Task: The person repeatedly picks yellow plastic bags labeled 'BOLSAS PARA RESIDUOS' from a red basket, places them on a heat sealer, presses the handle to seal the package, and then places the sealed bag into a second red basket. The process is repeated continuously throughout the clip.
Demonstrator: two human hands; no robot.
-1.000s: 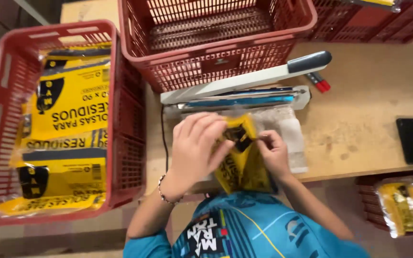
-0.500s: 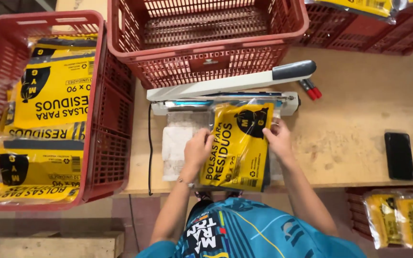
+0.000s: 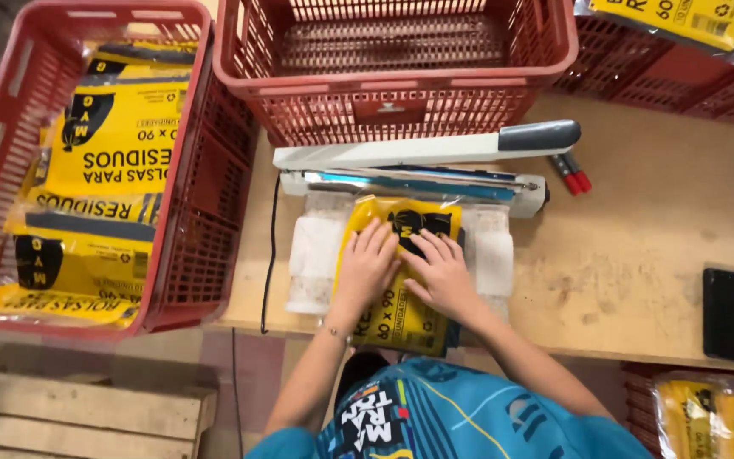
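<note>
Packet: a flat yellow plastic packet [image 3: 401, 280] lies on the desk [image 3: 639, 246], its far end at the sealer [image 3: 409, 174] just beyond the fingertips.
Left hand: the left hand [image 3: 367, 265] rests flat, fingers spread, pressing the packet's left half.
Right hand: the right hand [image 3: 441, 272] lies flat beside it, touching the packet.
Handling: probably light, soft and slippery; best pinned by flat palms or pinched at the side edges.
Surroundings: a red basket [image 3: 180, 212] stands left of the left hand.

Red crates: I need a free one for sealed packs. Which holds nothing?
The middle crate, behind the sealer: only bare mesh shows inside. The left crate holds yellow packs.
</note>
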